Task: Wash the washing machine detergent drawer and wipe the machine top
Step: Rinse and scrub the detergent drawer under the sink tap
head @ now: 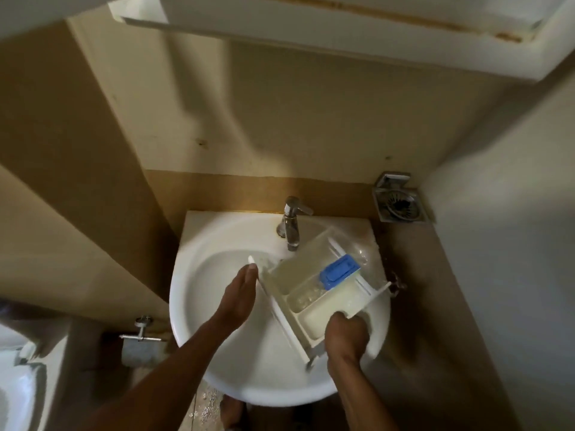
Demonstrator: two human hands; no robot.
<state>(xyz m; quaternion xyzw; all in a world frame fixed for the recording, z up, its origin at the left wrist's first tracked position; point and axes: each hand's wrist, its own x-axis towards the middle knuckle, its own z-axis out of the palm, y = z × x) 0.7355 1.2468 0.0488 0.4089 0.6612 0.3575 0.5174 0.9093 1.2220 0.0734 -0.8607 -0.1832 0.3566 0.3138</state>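
The white detergent drawer (314, 287) with a blue softener cap (340, 270) lies tilted across the right side of the white sink (199, 309), its far end under the chrome tap (292, 222). Water stands in its compartments. My right hand (347, 335) grips the drawer's near front end. My left hand (239, 295) is held flat, fingers together, against the drawer's left side wall; nothing shows in it. A small white piece (251, 260) sits just beyond its fingertips.
A metal floor drain (399, 205) sits in the corner at the back right. A chrome paper holder (141, 335) is on the wall left of the sink. A white cabinet (342, 23) hangs overhead. A toilet edge (15, 384) shows at the far left.
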